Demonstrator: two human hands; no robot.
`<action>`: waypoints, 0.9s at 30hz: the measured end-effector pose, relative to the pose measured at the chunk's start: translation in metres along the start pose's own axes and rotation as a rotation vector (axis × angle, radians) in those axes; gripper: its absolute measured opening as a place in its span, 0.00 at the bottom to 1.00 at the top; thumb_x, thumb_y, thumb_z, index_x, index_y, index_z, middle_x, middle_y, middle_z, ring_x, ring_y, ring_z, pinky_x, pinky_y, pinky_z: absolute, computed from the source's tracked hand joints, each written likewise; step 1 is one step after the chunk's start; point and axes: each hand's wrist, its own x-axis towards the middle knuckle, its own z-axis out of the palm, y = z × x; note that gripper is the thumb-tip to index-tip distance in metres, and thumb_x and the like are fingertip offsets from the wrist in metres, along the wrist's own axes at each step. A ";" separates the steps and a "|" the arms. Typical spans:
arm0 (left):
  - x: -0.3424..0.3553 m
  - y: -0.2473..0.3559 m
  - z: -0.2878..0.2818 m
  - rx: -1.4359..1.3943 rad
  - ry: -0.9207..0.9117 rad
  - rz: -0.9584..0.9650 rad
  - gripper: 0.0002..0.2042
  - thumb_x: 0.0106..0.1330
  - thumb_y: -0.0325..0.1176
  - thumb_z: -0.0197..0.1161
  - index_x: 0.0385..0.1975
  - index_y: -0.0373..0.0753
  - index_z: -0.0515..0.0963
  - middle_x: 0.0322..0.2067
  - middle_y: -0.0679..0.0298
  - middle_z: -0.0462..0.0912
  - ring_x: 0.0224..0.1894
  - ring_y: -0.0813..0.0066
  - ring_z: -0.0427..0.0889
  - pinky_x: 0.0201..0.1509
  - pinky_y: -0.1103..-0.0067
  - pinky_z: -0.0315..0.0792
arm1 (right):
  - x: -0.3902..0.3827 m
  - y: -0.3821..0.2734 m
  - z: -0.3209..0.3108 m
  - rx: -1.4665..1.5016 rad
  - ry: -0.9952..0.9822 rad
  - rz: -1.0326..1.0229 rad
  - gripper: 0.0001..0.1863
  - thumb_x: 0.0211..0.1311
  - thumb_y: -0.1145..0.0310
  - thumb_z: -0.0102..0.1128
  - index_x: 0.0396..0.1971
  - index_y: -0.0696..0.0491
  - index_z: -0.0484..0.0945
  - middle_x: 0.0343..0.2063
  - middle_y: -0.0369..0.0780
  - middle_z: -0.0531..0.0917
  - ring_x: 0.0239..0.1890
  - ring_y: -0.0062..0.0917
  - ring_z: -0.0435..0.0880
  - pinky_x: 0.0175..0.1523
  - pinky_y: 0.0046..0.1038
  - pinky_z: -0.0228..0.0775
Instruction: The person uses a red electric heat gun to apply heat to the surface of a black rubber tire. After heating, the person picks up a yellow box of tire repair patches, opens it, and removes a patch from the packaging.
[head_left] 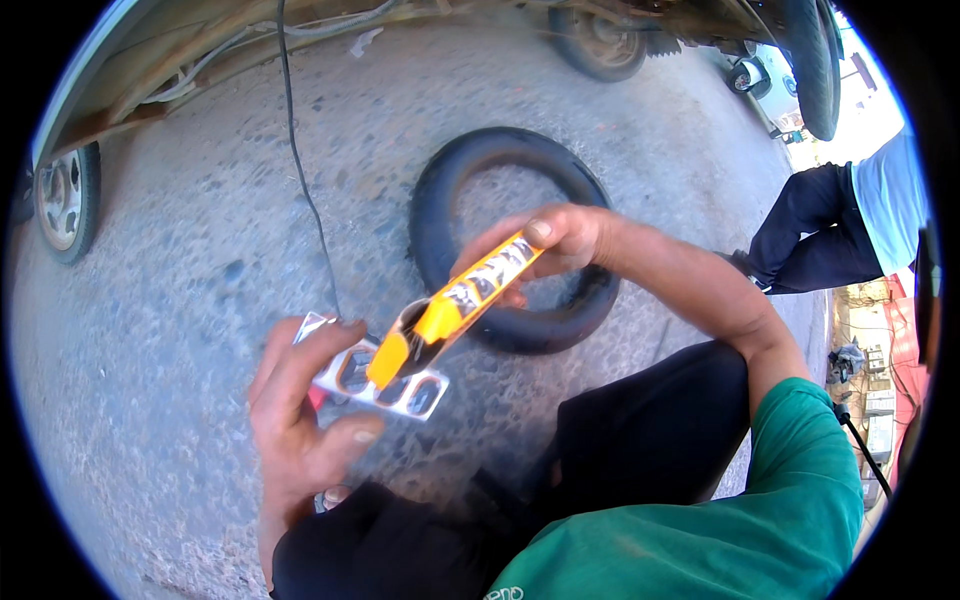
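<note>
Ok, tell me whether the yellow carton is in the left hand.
No, the right hand grips the yellow carton near its upper end, with the thumb pressed on it.

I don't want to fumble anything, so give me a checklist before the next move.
1. Right hand holding the yellow-orange rectangular carton: ok.
2. Carton's orange end flap closed: not ok, it stands open.
3. Left hand with a secure grip on the whitish strip with oval shapes: cannot tell; thumb stands apart.
4. Black rubber ring-shaped tube flat on the grey ground: ok.
5. Thin black cord apart from tube: ok where visible.
</note>
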 end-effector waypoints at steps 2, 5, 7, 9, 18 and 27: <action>0.007 -0.002 0.009 0.091 -0.064 -0.040 0.22 0.53 0.35 0.75 0.47 0.33 0.82 0.40 0.56 0.81 0.43 0.61 0.83 0.48 0.73 0.74 | -0.005 -0.007 0.002 -0.179 0.085 0.086 0.50 0.53 0.23 0.55 0.55 0.58 0.80 0.32 0.41 0.81 0.32 0.25 0.78 0.41 0.28 0.70; -0.008 -0.038 0.006 -0.023 -0.058 -0.163 0.13 0.64 0.29 0.67 0.46 0.31 0.82 0.39 0.58 0.82 0.43 0.69 0.83 0.44 0.75 0.74 | 0.003 -0.029 0.018 -0.401 0.306 0.222 0.50 0.58 0.21 0.48 0.52 0.58 0.81 0.29 0.41 0.80 0.31 0.25 0.77 0.40 0.28 0.69; -0.021 -0.066 0.012 -0.187 -0.028 -0.267 0.12 0.70 0.28 0.61 0.48 0.30 0.81 0.42 0.59 0.83 0.44 0.70 0.83 0.45 0.74 0.76 | 0.004 -0.040 0.026 -0.594 0.471 0.322 0.51 0.60 0.20 0.43 0.48 0.58 0.84 0.26 0.42 0.81 0.29 0.25 0.77 0.38 0.29 0.69; -0.030 -0.085 0.023 -0.446 0.021 -0.421 0.12 0.74 0.28 0.56 0.51 0.29 0.80 0.45 0.59 0.83 0.46 0.70 0.83 0.46 0.73 0.77 | 0.007 -0.050 0.026 -0.731 0.565 0.378 0.50 0.59 0.20 0.45 0.45 0.58 0.85 0.26 0.43 0.81 0.28 0.25 0.77 0.37 0.29 0.69; -0.042 -0.125 0.064 -1.054 0.078 -0.753 0.19 0.78 0.38 0.52 0.63 0.33 0.72 0.54 0.57 0.82 0.52 0.67 0.83 0.49 0.67 0.82 | 0.040 -0.096 0.104 -1.796 0.743 0.021 0.40 0.57 0.32 0.55 0.13 0.59 0.84 0.09 0.44 0.78 0.14 0.31 0.80 0.24 0.32 0.74; -0.045 -0.125 0.063 -1.131 0.100 -0.703 0.21 0.78 0.40 0.52 0.62 0.32 0.71 0.54 0.57 0.82 0.51 0.66 0.83 0.49 0.66 0.82 | 0.019 -0.094 0.057 -1.370 0.698 0.185 0.42 0.59 0.27 0.52 0.20 0.58 0.86 0.10 0.42 0.78 0.14 0.31 0.77 0.21 0.31 0.65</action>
